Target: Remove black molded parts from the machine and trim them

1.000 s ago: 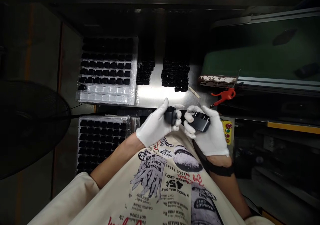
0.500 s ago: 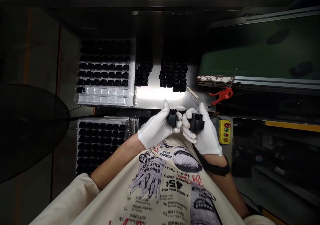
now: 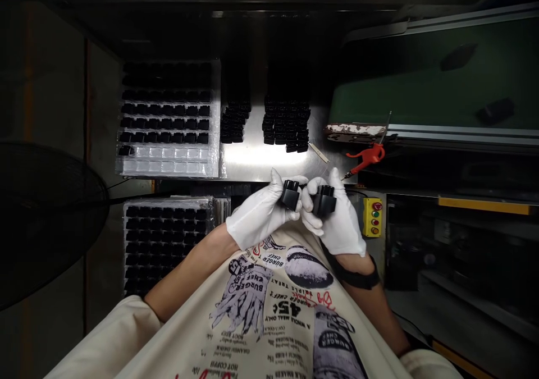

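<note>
White gloves cover both of my hands, which are close together in front of my chest. My left hand (image 3: 261,208) is closed around a small black plastic part (image 3: 291,195), with the thumb on its near-left side. Another black plastic part (image 3: 324,201), showing short raised prongs at its top, sits in my right hand (image 3: 339,222), fingers curled at its left and thumb pointing up. The fingers of the two hands are nearly touching. Beyond them, similar black parts (image 3: 286,123) lie in stacked rows on the metal table (image 3: 252,163).
A clear tray (image 3: 168,168) of black parts is on the table's left, with a second filled tray (image 3: 166,227) below. At right are a red air gun (image 3: 368,157), a green conveyor belt (image 3: 404,81) and a yellow button box (image 3: 373,217). A dark fan (image 3: 50,222) stands far left.
The whole scene has shifted slightly left as the camera moved. The part in my left hand has tilted a little, and my hands have drawn slightly closer together. Both parts stay held.
</note>
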A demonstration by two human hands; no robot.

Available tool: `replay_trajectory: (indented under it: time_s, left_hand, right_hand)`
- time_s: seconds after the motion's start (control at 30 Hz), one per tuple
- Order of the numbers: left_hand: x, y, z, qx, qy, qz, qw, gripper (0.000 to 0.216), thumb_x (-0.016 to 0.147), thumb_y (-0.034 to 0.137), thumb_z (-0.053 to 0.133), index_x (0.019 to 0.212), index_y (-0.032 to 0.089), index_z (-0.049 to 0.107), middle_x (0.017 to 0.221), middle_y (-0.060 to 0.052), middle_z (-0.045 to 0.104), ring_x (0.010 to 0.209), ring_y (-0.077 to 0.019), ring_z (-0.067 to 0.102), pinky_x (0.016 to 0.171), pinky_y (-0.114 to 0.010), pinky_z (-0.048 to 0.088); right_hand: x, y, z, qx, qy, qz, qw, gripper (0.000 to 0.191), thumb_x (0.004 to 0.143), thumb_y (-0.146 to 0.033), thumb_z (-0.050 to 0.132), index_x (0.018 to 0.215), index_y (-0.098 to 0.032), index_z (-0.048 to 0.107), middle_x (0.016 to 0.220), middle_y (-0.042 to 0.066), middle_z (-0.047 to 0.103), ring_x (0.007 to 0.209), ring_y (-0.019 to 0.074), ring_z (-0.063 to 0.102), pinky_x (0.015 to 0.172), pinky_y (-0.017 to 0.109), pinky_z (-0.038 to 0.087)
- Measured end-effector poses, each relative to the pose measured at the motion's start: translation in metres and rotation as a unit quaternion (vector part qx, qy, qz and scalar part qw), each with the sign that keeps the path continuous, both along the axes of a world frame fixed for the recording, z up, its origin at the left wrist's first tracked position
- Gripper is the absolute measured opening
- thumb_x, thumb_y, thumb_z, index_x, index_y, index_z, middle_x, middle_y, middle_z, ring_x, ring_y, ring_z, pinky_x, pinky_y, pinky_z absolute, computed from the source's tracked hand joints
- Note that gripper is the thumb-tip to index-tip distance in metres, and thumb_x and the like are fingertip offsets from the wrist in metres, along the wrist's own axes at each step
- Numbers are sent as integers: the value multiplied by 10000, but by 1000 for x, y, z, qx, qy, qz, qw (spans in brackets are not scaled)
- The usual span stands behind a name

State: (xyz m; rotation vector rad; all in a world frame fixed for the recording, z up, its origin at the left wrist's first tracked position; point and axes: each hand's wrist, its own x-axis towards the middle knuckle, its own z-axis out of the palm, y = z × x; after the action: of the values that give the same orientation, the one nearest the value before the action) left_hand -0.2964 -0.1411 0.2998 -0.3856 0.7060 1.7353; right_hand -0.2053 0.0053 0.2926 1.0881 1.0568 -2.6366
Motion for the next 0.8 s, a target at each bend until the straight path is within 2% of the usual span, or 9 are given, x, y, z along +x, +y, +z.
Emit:
replay_trajectory:
  time_s: [0.13,0.23,0.37,0.47,0.57,0.67,0.8]
  left_hand:
    - [-1,-2,-3,1,20,-13,1000,506,1143,543,607,1327,93,746,1088,-139,718,936,-170,689,851,-276,654]
    - [-5,-5,-2,5,51,-39,998,499,1092,522,721,1367,107,754,1115,-135,735,934,-155,703,849,-253,656]
    - [-15,-11,2,42,32,-74,996,423,1034,415,839,1343,132,782,1031,-85,727,840,-120,712,793,-203,666]
    - [-21,-15,7,54,3,-54,997,222,1049,253,805,1229,123,809,1099,-99,745,926,-135,760,821,-188,691]
    - [-24,-18,13,24,17,-38,999,163,1079,175,726,1214,123,803,1187,-105,765,994,-145,796,853,-184,707]
    - [-26,-21,18,5,47,-23,999,254,1130,274,655,1271,104,780,1258,-151,776,1080,-214,816,888,-259,733]
    - [-31,-25,20,12,49,-21,999,589,1185,544,469,1362,47,731,1361,-251,751,1227,-340,796,1009,-440,733]
  right_hand:
    - [0,-3,1,8,17,-8,1000,703,907,-945,682,861,-250,587,630,-51,555,386,70,341,316,236,199]
    - [3,-2,2,22,49,-1,999,661,907,-894,746,873,-243,634,640,-43,567,423,73,368,354,239,238]
    - [12,5,0,2,112,42,993,526,949,-765,812,989,-247,731,825,2,693,514,65,410,427,230,274]
    - [18,12,-2,-20,141,58,988,375,994,-632,835,1088,-276,767,985,20,772,509,48,391,434,235,235]
    - [19,18,3,-4,117,55,992,319,987,-566,857,1107,-280,782,1001,15,803,461,34,375,406,241,199]
    - [16,21,12,28,57,47,997,365,1004,-603,808,1136,-263,797,977,36,810,481,68,495,382,237,266]
    - [12,23,20,62,-4,22,998,519,1043,-711,662,1174,-227,799,1057,92,823,512,107,589,376,253,369]
